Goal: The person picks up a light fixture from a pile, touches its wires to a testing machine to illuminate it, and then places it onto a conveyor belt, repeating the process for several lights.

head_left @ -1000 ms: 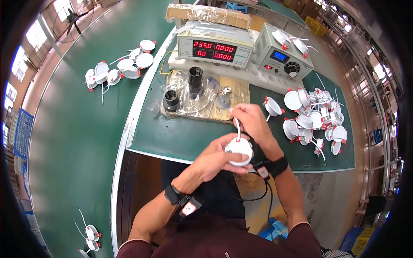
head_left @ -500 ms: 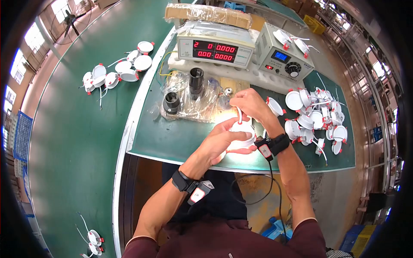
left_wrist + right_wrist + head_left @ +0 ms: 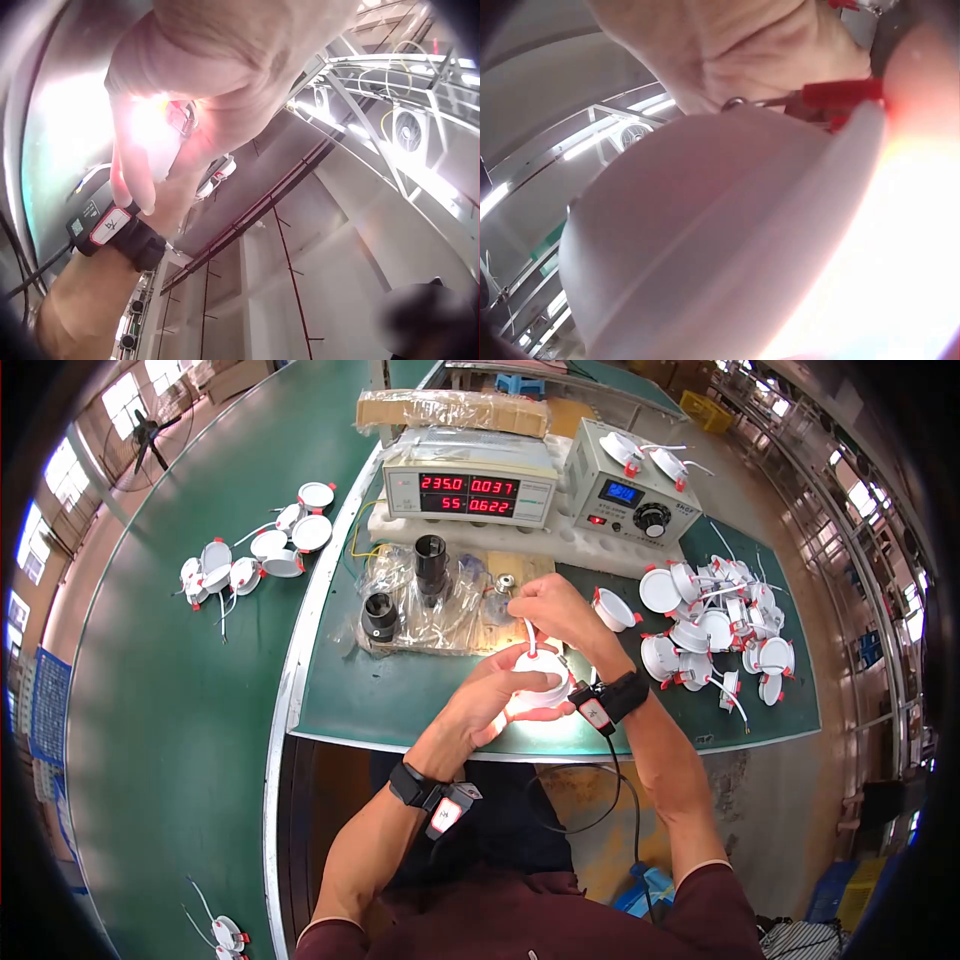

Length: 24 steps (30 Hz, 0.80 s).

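Currently, the left hand (image 3: 478,706) has its fingers clamped on a round white lamp (image 3: 543,674), lit, over the green surface (image 3: 420,712). The right hand (image 3: 562,615) pinches its white cable (image 3: 531,636), fingers together. Apparent step: lighting; moving it calls for steady cable contact. Beyond stands a red-digit meter (image 3: 467,522).

235.0, 0.037, 0.622 on meter (image 3: 400,492)

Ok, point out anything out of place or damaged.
Two white lamps lie on top of the knobbed box, apart from the jumbled pile, and crumpled film lies around the black sockets; I see no clear damage.
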Available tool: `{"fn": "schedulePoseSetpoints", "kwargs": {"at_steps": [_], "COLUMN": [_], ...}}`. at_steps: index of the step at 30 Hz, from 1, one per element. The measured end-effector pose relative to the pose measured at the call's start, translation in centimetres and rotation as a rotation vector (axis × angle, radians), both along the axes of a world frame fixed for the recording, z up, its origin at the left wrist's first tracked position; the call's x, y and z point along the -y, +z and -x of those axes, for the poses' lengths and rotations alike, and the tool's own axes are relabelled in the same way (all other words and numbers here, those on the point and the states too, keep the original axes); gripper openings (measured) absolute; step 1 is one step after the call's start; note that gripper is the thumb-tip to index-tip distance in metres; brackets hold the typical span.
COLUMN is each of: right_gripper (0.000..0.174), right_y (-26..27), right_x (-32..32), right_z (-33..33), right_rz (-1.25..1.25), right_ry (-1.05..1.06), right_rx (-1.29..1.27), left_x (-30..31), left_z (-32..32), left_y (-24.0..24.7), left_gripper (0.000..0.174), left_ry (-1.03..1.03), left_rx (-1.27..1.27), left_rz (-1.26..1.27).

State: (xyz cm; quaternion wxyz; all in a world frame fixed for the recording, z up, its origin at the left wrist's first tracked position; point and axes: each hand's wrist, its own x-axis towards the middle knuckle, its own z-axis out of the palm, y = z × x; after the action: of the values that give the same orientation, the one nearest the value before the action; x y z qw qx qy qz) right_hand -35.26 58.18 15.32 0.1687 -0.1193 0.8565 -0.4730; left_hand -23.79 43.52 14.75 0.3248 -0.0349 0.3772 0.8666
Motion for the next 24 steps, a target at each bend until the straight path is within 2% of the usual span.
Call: {"fn": "schedulePoseSetpoints", "kwargs": {"at_steps": [24], "right_gripper": [0.031], "right_y": [0.06], "right_x": [-0.10], "right_z": [-0.11], "right_rz": [-0.059], "right_ry": [0.001], "right_rx": [-0.049], "left_x": [-0.43], "left_z": [0.31], "left_y": [-0.52], "left_gripper": [0.043], "left_ry": [-0.022], "left_rx": [0.076], "left_rz": [-0.021]}}
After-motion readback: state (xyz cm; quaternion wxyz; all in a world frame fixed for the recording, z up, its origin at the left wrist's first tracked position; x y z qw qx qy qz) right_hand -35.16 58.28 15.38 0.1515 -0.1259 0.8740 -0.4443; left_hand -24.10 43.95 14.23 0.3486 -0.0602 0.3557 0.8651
